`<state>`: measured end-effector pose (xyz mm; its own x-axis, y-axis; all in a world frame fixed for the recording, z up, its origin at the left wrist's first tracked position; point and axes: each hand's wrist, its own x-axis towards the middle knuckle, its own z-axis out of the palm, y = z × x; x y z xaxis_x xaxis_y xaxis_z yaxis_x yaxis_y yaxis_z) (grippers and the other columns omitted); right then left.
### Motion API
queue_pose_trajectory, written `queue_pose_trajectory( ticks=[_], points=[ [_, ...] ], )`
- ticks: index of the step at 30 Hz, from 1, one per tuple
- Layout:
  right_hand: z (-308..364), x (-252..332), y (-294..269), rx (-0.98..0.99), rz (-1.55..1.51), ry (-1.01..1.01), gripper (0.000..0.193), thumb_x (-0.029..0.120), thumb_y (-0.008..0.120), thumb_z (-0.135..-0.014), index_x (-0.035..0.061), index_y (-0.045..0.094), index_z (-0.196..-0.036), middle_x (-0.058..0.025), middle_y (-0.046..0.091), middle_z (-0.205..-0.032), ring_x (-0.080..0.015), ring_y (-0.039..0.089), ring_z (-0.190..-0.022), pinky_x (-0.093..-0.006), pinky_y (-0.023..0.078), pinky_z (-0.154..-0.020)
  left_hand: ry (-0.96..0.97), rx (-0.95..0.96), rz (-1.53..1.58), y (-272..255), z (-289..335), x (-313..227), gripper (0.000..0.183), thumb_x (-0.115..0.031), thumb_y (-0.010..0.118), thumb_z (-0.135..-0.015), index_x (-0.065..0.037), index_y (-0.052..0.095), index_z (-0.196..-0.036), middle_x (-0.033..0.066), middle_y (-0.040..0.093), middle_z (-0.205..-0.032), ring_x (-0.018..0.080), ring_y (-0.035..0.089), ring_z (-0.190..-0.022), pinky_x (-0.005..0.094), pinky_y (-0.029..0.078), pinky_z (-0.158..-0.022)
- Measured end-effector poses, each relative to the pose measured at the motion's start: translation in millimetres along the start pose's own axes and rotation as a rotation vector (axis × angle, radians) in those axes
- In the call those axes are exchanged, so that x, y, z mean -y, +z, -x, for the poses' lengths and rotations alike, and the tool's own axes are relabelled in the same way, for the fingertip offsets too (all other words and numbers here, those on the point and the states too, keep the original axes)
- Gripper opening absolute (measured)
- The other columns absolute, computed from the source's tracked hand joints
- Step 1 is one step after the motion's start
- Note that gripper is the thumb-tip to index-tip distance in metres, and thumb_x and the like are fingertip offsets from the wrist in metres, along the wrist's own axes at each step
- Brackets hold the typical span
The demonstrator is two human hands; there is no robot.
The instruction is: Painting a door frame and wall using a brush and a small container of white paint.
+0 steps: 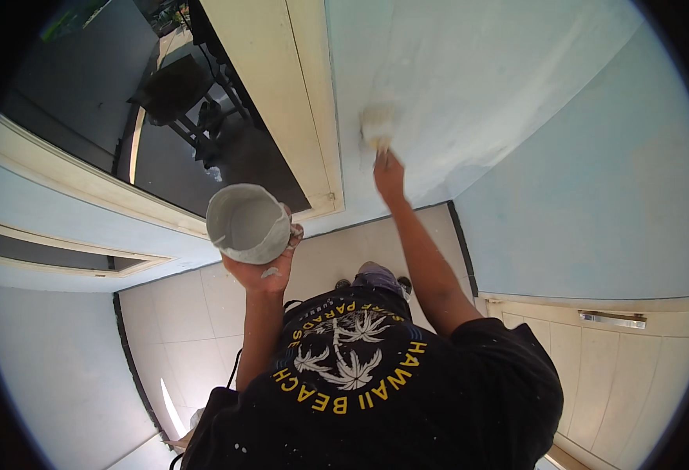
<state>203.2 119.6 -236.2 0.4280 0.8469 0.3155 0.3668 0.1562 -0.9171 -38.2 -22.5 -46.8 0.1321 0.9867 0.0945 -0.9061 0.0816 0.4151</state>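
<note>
A paintbrush (378, 125) with wide pale bristles is pressed against the light blue wall (454, 70), just right of the window frame. Its handle is gripped in my right hand (390, 177), the arm stretched forward. Whitish streaks cover the wall around and above the bristles. My left hand (270, 274) holds up a round grey paint pot (219, 205) from below and the side, in front of the window's lower edge. The pot is tilted so its pale grey inside shows. Paint smears mark the left hand's fingers and palm.
A cream window frame (305, 94) surrounds dark glass (235, 149) reflecting a chair or small table. On the right stands a cream door (595, 376) with a metal handle (612, 319). Light floor tiles (219, 305) meet the walls at a dark skirting strip (462, 247).
</note>
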Motion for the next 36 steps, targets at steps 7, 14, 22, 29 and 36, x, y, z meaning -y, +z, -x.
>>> queue_pose_trajectory(
  ticks=[7, 14, 22, 29, 36],
  points=[
    [60, -186, -6, 0.401, 0.053, 1.042, 0.043, 0.037, 0.050, -0.099, -0.0030, 0.062, -0.088, -0.0204, 0.062, -0.066, -0.0327, 0.056, -0.047, -0.0421, 0.043, -0.048, -0.028, -0.073, 0.069, -4, 2, 1, 0.066, -0.058, 0.041, -0.093, -0.010, 0.046, -0.137, 0.0183, 0.056, -0.125, 0.0393, 0.055, -0.110, 0.0530, 0.051, -0.080],
    [-64, 12, -115, 0.355, -0.215, 0.604, 0.036, 0.029, 0.058, -0.092, 0.0047, 0.059, -0.065, -0.0032, 0.053, -0.055, -0.0121, 0.046, -0.044, -0.0298, 0.033, -0.038, 0.016, -0.068, -0.079, -3, 13, -3, 0.068, -0.052, 0.050, -0.091, -0.001, 0.046, -0.134, 0.0204, 0.054, -0.125, 0.0343, 0.051, -0.115, 0.0471, 0.048, -0.088],
    [-93, 152, -133, 0.039, -0.211, -0.105, 0.025, 0.021, 0.048, -0.100, 0.0021, 0.059, -0.087, -0.0058, 0.056, -0.066, -0.0149, 0.053, -0.058, -0.0299, 0.045, -0.053, -0.082, -0.048, 0.102, 38, -7, 13, 0.069, -0.052, 0.055, -0.088, -0.001, 0.045, -0.134, 0.0184, 0.052, -0.128, 0.0333, 0.049, -0.118, 0.0462, 0.047, -0.089],
    [36, -63, -54, 0.427, -0.253, 1.172, 0.044, 0.036, 0.047, -0.102, 0.0053, 0.054, -0.071, -0.0105, 0.054, -0.058, -0.0257, 0.050, -0.046, -0.0390, 0.037, -0.042, 0.045, -0.077, 0.023, 70, -6, 33, 0.066, -0.055, 0.048, -0.090, -0.005, 0.047, -0.133, 0.0171, 0.055, -0.124, 0.0349, 0.052, -0.110, 0.0469, 0.049, -0.083],
    [-71, 138, -143, 0.673, -0.399, 0.603, 0.028, 0.022, 0.051, -0.098, 0.0040, 0.054, -0.077, 0.0000, 0.049, -0.060, -0.0082, 0.044, -0.047, -0.0271, 0.032, -0.041, 0.188, -0.057, 0.018, 69, -4, 72, 0.074, -0.053, 0.052, -0.088, 0.006, 0.044, -0.131, 0.0216, 0.053, -0.122, 0.0343, 0.051, -0.111, 0.0448, 0.046, -0.088]
  ],
)
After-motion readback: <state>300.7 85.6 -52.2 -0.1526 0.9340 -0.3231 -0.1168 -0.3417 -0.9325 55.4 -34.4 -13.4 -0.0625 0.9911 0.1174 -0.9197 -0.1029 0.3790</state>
